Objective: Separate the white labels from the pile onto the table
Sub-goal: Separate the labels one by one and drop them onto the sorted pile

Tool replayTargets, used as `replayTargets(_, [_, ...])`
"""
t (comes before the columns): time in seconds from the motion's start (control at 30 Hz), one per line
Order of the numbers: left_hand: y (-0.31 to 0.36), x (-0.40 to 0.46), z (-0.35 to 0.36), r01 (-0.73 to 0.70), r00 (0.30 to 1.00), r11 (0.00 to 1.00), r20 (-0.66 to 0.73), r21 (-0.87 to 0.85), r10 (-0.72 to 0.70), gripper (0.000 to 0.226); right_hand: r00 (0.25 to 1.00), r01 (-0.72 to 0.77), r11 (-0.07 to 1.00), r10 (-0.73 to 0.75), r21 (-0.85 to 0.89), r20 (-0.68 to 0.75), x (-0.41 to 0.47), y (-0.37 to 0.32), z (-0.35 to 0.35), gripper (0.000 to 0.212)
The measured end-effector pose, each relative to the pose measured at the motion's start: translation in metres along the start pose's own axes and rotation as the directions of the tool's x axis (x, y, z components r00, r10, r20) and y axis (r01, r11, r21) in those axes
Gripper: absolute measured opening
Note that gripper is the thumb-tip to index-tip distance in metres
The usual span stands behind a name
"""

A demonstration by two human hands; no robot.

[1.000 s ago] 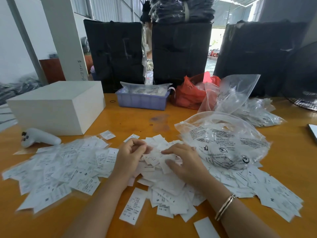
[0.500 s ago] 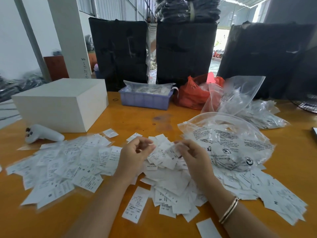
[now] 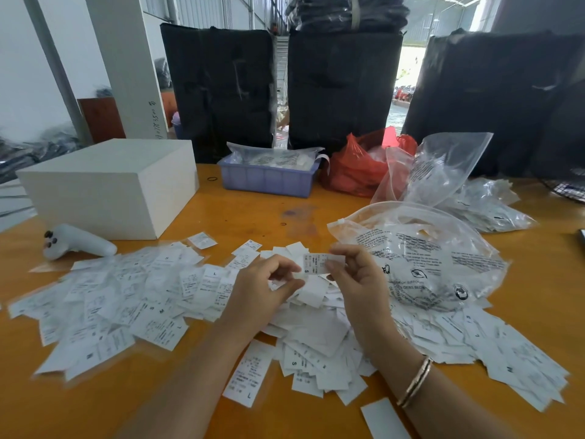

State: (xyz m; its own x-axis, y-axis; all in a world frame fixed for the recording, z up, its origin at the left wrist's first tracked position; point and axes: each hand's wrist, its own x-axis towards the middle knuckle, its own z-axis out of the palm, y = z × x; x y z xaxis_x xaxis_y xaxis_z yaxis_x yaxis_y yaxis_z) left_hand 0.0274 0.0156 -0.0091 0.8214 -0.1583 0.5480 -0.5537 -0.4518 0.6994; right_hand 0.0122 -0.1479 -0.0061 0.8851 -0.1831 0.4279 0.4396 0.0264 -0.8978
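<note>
A heap of small white printed labels [image 3: 316, 337] lies in the middle of the orange table [image 3: 253, 213]. More labels are spread out flat to the left [image 3: 120, 299] and to the right [image 3: 493, 343]. My right hand [image 3: 357, 277] pinches one label [image 3: 316, 263] between thumb and fingers, raised above the heap. My left hand [image 3: 262, 289] hovers beside it with curled fingers that pinch the edge of white labels [image 3: 296, 282] just below the raised one.
A clear printed plastic bag [image 3: 424, 255] lies right of my hands, with more clear bags [image 3: 443, 172] behind. A white box [image 3: 110, 185], a white controller [image 3: 72, 243], a blue tray [image 3: 269, 179] and a red bag [image 3: 354, 166] stand further back.
Both hands rose from the heap. My right hand went from resting on the labels to lifting a single one, and my left hand came up beside it.
</note>
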Motion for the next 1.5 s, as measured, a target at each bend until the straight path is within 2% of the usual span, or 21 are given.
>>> replayTargets(0.2, [0.001, 0.0, 0.0, 0.019, 1.0, 1.0, 0.002, 0.015, -0.019, 0.027, 0.995, 0.091, 0.979, -0.08, -0.185, 0.063, -0.001, 0.003, 0.0, 0.032])
replayTargets(0.27, [0.001, 0.0, 0.0, 0.018, 1.0, 1.0, 0.007, 0.006, -0.019, 0.026, 0.994, 0.107, 0.976, -0.098, -0.19, 0.058, 0.0, 0.002, 0.0, 0.032])
replayTargets(0.47, [0.002, -0.001, 0.0, 0.026, 0.999, 0.999, 0.046, -0.025, -0.025, 0.023, 0.998, 0.061, 0.993, -0.061, 0.099, -0.001, 0.003, -0.001, 0.001, 0.028])
replayTargets(0.6, [0.001, 0.0, 0.001, 0.046, 0.997, 0.999, 0.062, -0.017, -0.045, 0.019, 0.997, 0.04, 0.989, -0.049, 0.145, 0.058, 0.005, 0.0, 0.003, 0.027])
replayTargets(0.8, [0.001, 0.0, 0.0, 0.038, 0.996, 0.999, 0.078, -0.003, -0.037, 0.015, 0.979, 0.127, 0.992, -0.121, -0.024, 0.162, 0.007, 0.005, 0.0, 0.031])
replayTargets(0.97, [0.001, 0.0, -0.001, 0.051, 0.997, 0.998, 0.052, -0.023, -0.05, 0.032, 0.96, 0.216, 0.953, -0.167, -0.21, 0.226, 0.008, 0.003, -0.01, 0.033])
replayTargets(1.13, [-0.001, 0.001, 0.0, 0.018, 0.998, 0.999, 0.057, 0.042, -0.02, 0.007, 0.941, 0.268, 0.898, -0.166, -0.35, 0.295, 0.006, 0.0, -0.01, 0.039])
replayTargets(1.2, [-0.001, 0.001, 0.0, 0.006, 0.998, 0.999, 0.055, 0.047, -0.008, 0.01, 0.934, 0.287, 0.874, -0.164, -0.391, 0.319, 0.003, 0.001, -0.004, 0.038])
replayTargets(1.27, [-0.002, 0.001, -0.001, 0.053, 0.997, 0.999, 0.047, 0.015, -0.053, 0.009, 0.941, 0.283, 0.862, -0.166, -0.42, 0.294, 0.002, 0.002, 0.0, 0.036])
replayTargets(1.4, [-0.003, 0.002, -0.002, 0.099, 0.995, 0.993, -0.012, -0.059, -0.1, 0.004, 0.974, 0.216, 0.874, -0.165, -0.436, 0.153, 0.004, 0.002, -0.004, 0.026])
replayTargets(1.5, [-0.001, 0.001, -0.001, 0.087, 0.996, 0.994, -0.005, -0.071, -0.087, 0.012, 0.968, 0.231, 0.85, -0.152, -0.473, 0.199, 0.004, 0.003, -0.004, 0.021])
